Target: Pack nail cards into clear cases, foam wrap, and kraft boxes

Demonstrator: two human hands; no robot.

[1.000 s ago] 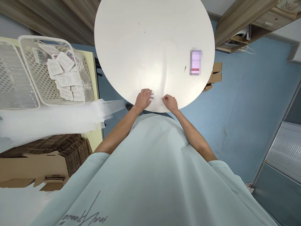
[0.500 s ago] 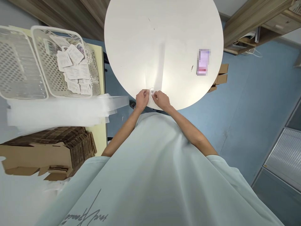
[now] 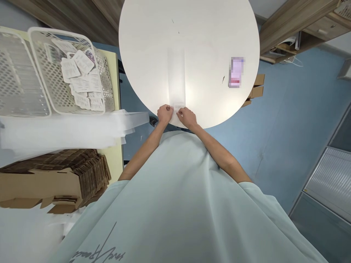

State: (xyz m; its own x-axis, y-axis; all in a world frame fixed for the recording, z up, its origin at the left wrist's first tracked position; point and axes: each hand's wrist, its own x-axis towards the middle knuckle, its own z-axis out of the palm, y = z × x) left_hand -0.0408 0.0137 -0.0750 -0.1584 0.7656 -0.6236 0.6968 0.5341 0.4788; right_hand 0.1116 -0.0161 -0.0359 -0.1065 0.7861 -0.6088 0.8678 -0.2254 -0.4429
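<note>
A long strip of translucent white packing sheet (image 3: pixel 176 75) lies on the round white table (image 3: pixel 211 40), running away from me. My left hand (image 3: pixel 165 114) is at the left corner of its near end, fingers pinched together on the edge. My right hand (image 3: pixel 188 118) is at the right corner, thumb and fingers curled in a pinch at the same end. Between the hands, a small flat pale shape (image 3: pixel 179 106) shows faintly at the strip's end, too blurred to make out.
A phone-like pixelated purple object (image 3: pixel 236 72) lies at the table's right. On the side table at left are a white basket (image 3: pixel 109 82) of white cards, another basket (image 3: pixel 24 78), stacked translucent sheets (image 3: pixel 68 129) and folded cardboard boxes (image 3: pixel 41 184).
The strip has come down flat in front of me. A small white piece with a grey spot, visible between my hands before, no longer shows clearly. Both hands have barely moved.
</note>
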